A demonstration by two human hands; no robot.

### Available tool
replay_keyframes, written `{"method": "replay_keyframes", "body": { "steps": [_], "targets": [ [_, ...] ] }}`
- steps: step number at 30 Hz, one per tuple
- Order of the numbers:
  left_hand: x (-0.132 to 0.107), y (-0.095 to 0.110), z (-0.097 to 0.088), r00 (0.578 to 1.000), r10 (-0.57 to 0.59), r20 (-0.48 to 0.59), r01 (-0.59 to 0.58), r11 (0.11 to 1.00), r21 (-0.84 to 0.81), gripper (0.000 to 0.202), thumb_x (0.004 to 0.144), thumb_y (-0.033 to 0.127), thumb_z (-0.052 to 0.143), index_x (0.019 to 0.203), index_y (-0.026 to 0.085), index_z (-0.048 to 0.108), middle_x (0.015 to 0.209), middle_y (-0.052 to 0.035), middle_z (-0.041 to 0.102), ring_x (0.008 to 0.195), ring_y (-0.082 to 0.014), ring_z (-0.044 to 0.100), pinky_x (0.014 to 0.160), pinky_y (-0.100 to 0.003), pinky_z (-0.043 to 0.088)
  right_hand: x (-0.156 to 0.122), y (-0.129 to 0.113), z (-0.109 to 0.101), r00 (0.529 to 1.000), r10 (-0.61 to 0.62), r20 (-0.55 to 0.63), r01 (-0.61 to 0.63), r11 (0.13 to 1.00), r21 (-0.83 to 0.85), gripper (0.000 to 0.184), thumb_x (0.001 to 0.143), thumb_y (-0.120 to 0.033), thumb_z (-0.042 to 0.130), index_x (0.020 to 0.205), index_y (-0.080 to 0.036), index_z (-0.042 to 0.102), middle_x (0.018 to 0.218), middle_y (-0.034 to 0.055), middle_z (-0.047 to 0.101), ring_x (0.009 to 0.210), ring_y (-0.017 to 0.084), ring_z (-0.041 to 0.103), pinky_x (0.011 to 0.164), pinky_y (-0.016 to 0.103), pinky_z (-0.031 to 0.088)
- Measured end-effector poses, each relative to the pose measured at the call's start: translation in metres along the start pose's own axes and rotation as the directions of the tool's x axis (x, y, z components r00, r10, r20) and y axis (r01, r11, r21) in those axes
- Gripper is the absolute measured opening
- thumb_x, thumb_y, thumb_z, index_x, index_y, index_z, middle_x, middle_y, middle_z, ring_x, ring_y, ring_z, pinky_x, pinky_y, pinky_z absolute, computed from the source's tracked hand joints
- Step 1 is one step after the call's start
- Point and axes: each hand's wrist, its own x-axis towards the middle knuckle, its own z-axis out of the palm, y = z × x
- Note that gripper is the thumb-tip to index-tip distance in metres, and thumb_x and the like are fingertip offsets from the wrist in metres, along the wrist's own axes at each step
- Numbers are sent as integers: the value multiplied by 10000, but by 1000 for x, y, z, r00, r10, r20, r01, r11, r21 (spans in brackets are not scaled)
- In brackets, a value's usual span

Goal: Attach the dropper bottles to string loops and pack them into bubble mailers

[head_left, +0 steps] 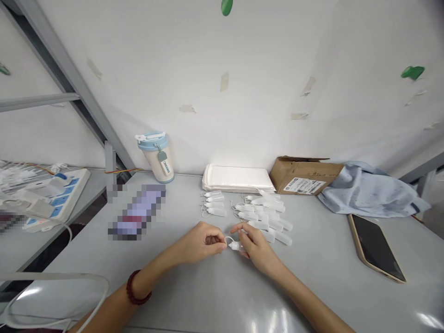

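A small translucent dropper bottle (236, 246) with a white nozzle lies between my hands, its tip toward the left. My right hand (258, 247) has its thumb and fingers closed around the bottle's body. With thumb and index finger pressed together, my left hand (204, 242) pinches the end of the thin cap strap (229, 238) that loops from the bottle's neck; the cap itself is hidden. Beyond my hands, several similar bottles (215, 205) lie in a short column, and a larger pile of them (265, 213) lies to the right.
A pale tumbler (157, 159), a stack of white trays (239, 177) and a cardboard box (305, 175) stand along the wall. Grey-blue cloth (371, 189) sits beside the box. A phone (376, 247) lies right, a blurred one (140, 210) left. Power strip (60, 203) and white cable (55, 276) are far left.
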Motion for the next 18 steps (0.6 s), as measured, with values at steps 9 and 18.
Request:
{"method": "replay_keyframes", "body": {
  "steps": [9, 18],
  "targets": [
    [0, -1, -1, 999, -27, 24, 27, 999, 23, 200, 791, 289, 532, 734, 137, 648, 600, 9, 562, 562, -103, 472, 518, -194, 354, -3, 2, -5, 994, -109, -3, 105, 963, -249, 247, 896, -384, 358, 971, -194, 496, 488, -78, 404, 444, 103, 372, 449, 223, 292],
    [2, -13, -30, 986, 10, -169, 16, 988, 153, 219, 799, 302, 505, 743, 145, 646, 656, -13, 613, 615, -136, 538, 567, -218, 398, 11, 14, -28, 855, -469, -223, 234, 731, -641, 197, 894, -318, 401, 883, -199, 558, 821, 57, 614, 738, 176, 551, 590, 284, 434]
  ]
}}
